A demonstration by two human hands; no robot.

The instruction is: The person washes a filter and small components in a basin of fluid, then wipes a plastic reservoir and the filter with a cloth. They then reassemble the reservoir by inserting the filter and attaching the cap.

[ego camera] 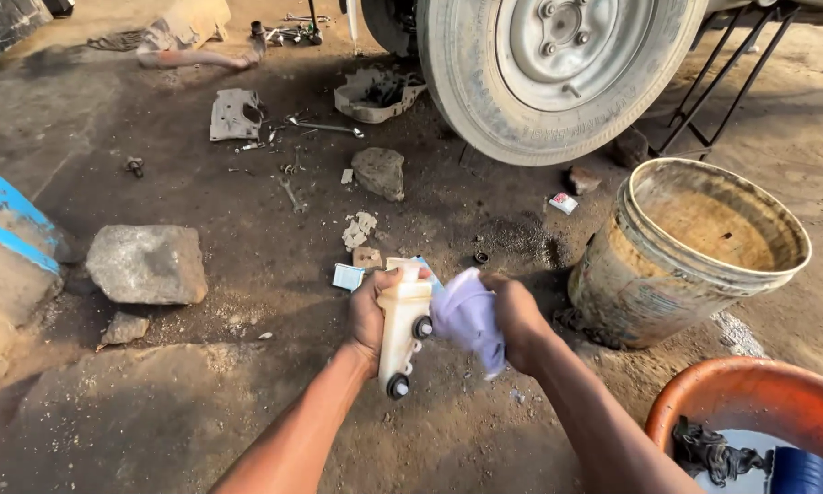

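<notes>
Both your hands are busy: your left hand (367,316) grips the cream plastic reservoir with black grommets (403,331) above the dirt ground, your right hand (517,318) presses a pale lilac cloth (469,317) against it. Wiping looks underway; grime remains.

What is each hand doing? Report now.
Left hand: closed, holding the cream plastic reservoir.
Right hand: closed, holding the pale cloth against the reservoir.
</notes>
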